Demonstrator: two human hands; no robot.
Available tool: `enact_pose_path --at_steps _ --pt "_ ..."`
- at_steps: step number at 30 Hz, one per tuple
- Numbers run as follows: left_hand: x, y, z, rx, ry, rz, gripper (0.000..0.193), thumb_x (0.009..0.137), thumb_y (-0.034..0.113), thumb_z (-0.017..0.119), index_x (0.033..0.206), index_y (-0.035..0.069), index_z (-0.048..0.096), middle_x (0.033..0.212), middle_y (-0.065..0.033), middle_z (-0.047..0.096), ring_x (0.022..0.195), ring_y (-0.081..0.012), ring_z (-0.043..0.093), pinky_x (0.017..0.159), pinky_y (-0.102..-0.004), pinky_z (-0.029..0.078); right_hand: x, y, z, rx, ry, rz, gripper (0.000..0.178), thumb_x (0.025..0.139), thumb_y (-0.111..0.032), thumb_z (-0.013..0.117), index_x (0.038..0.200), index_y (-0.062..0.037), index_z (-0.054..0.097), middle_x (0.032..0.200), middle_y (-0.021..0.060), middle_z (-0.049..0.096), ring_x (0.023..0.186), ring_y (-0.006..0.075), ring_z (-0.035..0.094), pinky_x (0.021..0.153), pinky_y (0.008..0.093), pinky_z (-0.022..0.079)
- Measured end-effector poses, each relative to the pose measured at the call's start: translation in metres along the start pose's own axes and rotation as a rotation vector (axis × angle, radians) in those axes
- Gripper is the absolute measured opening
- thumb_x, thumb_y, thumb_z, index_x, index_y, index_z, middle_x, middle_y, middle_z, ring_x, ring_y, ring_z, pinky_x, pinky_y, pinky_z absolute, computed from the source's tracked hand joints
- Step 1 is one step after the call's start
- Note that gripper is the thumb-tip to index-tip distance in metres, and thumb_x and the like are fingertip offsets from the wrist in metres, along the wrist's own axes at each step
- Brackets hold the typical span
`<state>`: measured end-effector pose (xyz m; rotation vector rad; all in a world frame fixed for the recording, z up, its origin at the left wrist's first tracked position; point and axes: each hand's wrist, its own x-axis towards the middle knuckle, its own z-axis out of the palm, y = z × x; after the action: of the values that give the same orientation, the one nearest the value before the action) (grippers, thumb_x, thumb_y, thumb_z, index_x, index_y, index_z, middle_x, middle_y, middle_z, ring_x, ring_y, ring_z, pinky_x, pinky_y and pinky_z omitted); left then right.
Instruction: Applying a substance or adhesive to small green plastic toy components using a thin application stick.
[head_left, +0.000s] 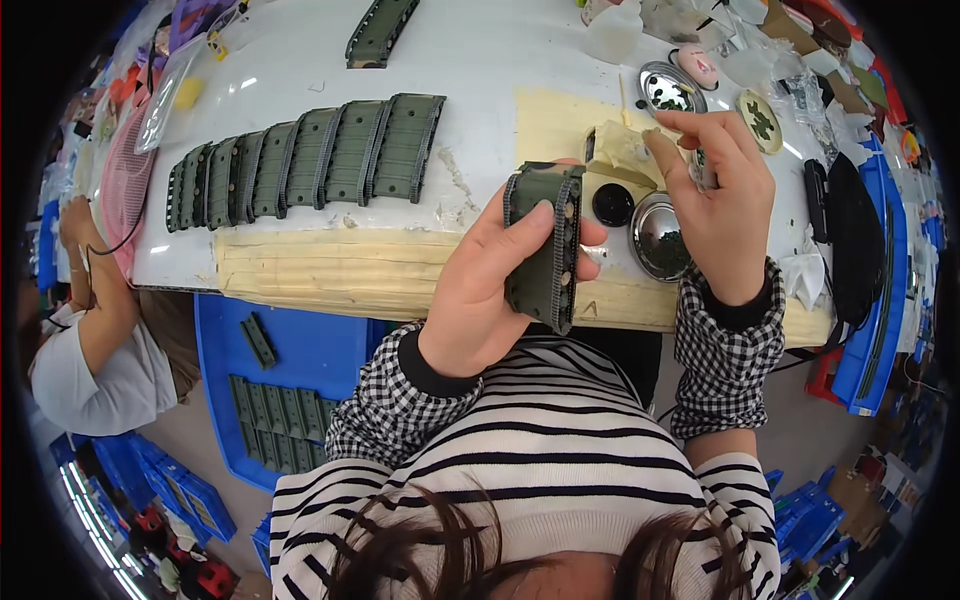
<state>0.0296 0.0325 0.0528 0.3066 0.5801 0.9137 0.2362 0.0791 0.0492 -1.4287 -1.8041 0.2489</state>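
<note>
My left hand [488, 285] is closed around a dark green plastic part [540, 250], held upright over the table's near edge. This part has toothed dark edges and round tan studs down its right side. My right hand [725, 190] is raised over the small dishes, thumb and index finger brought together in a pinch; whatever is between them is too small to make out. Beneath it are a round metal dish [657, 238] with small dark green pieces and a small black round pot [612, 204].
A row of similar green parts [348, 155] lies at left, another part [382, 30] at the far edge. A second metal dish [672, 88] and a cream dish [760, 122] stand far right. A blue bin [215, 400] below holds more parts. Another person's arm [100, 300] is at left.
</note>
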Motion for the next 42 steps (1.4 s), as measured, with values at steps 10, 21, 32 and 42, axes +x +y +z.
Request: enact_pose_path --at_steps 10,21,32,42 --pt "0.004 -0.010 -0.014 -0.267 -0.211 -0.103 0.054 0.099 0.024 0.040 0.147 0.006 0.022 0.096 -0.0083 0.059 0.078 -0.0171 0.056 0.078 -0.0376 0.046 -0.006 -0.028 -0.019 0.335 0.218 0.045 0.009 0.089 -0.004 0.064 0.095 0.0024 0.064 0.087 0.0040 0.061 0.071 0.0094 0.057 0.061 0.0245 0.046" --pt "0.000 -0.020 -0.010 -0.426 -0.267 -0.149 0.048 0.102 0.025 0.038 0.143 0.001 0.030 0.095 -0.0119 0.062 0.080 -0.0191 0.061 0.082 -0.0377 0.050 -0.018 -0.052 0.000 0.949 0.066 0.299 0.023 0.100 -0.017 0.049 0.101 0.0058 0.053 0.093 0.0063 0.052 0.073 0.0067 0.054 0.079 0.0360 0.060" --pt "-0.001 -0.022 -0.010 -0.427 -0.272 -0.143 0.047 0.102 0.025 0.039 0.142 0.001 0.031 0.095 -0.0120 0.062 0.081 -0.0192 0.061 0.082 -0.0375 0.051 -0.020 -0.053 -0.002 0.942 0.055 0.302 0.023 0.100 -0.016 0.049 0.101 0.0063 0.053 0.095 0.0075 0.053 0.077 0.0107 0.059 0.079 0.0349 0.060" --pt "-0.003 -0.017 -0.009 -0.227 -0.199 -0.095 0.049 0.103 0.029 0.035 0.145 0.005 0.029 0.103 -0.0137 0.062 0.086 -0.0218 0.063 0.086 -0.0382 0.050 -0.019 -0.031 0.000 0.933 0.192 0.282 0.019 0.096 -0.013 0.058 0.103 0.0054 0.056 0.094 0.0062 0.060 0.074 0.0117 0.064 0.067 0.0216 0.053"
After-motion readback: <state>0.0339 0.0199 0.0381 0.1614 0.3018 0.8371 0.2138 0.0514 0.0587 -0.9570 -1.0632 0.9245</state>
